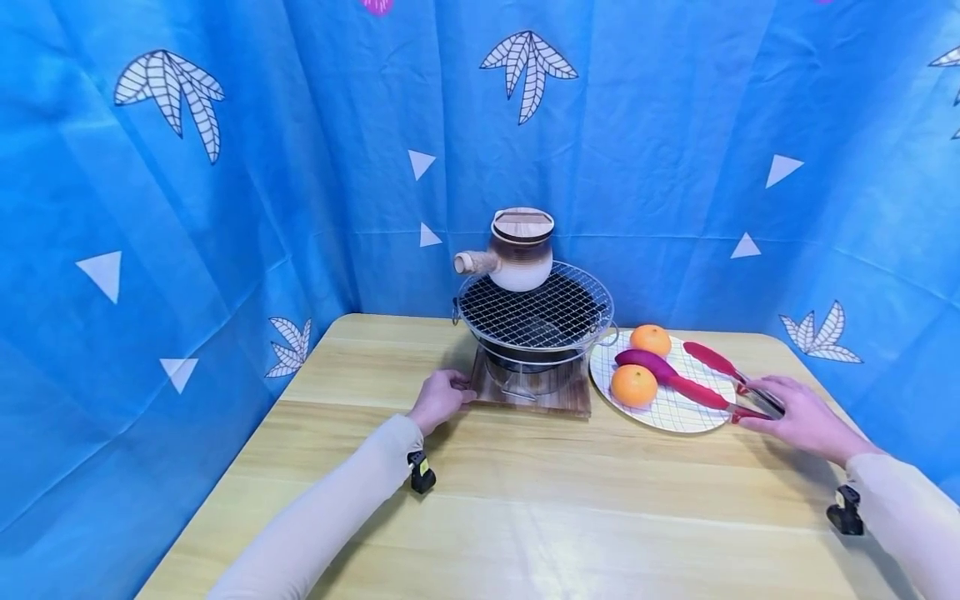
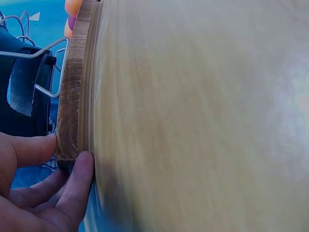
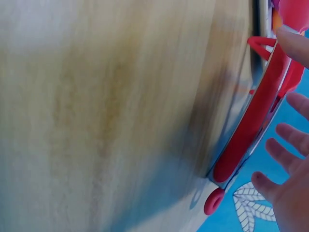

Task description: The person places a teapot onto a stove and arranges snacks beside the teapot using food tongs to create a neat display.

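Note:
My left hand pinches the left corner of a wooden board; in the left wrist view the thumb is on its upper face and a fingertip at its lower edge. On the board stands a black tabletop grill with a round wire rack. Over at the right, my right hand is at the handle end of red-and-silver tongs. In the right wrist view its fingers are spread beside the red handle, the thumb nearest. The tongs' spread arms lie over a round plate.
Two oranges and a purple eggplant-shaped thing lie on the plate. A clay teapot with a side handle and wooden lid stands on the rack. Blue curtain hangs behind the wooden table.

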Tool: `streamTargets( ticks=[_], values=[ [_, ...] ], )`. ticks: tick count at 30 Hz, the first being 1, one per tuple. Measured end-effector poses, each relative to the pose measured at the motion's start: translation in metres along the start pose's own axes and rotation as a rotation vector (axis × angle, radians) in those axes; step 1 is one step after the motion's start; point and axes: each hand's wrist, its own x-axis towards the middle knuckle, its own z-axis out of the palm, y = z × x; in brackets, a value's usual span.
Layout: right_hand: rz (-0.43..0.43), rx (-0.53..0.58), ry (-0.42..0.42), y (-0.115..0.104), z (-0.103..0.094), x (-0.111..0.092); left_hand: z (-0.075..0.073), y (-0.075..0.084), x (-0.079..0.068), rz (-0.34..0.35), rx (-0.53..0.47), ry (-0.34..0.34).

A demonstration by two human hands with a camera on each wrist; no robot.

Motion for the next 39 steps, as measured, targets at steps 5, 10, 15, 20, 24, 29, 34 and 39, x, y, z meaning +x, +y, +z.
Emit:
streamTargets(
  ticks=[5, 10, 15, 20, 24, 29, 34, 39],
  values=[
    [0.027, -0.020, -0.041, 0.010, 0.004, 0.001, 0.000, 0.001, -0.001, -0.008, 0.022, -0.003],
    [0.042, -0.035, -0.062, 0.018, 0.006, 0.004, 0.000, 0.002, -0.001, -0.007, 0.014, 0.004],
    [0.032, -0.021, -0.066, 0.020, 0.007, 0.006, 0.002, 0.001, -0.001, -0.006, 0.012, 0.007],
    [0.031, -0.013, -0.094, 0.018, 0.005, 0.006, 0.002, 0.003, -0.003, 0.007, 0.023, 0.005],
    [0.030, -0.018, -0.109, 0.019, 0.004, 0.007, 0.002, 0.003, -0.003, 0.005, 0.028, 0.005],
    [0.028, -0.023, -0.107, 0.021, 0.002, 0.005, 0.003, 0.005, -0.004, 0.002, 0.030, 0.006],
    [0.040, -0.021, -0.101, 0.022, 0.001, 0.003, 0.003, 0.005, -0.004, 0.010, 0.021, 0.001],
    [0.047, -0.003, -0.077, 0.017, -0.004, -0.001, 0.002, 0.005, -0.005, 0.002, 0.017, 0.003]
  ],
)
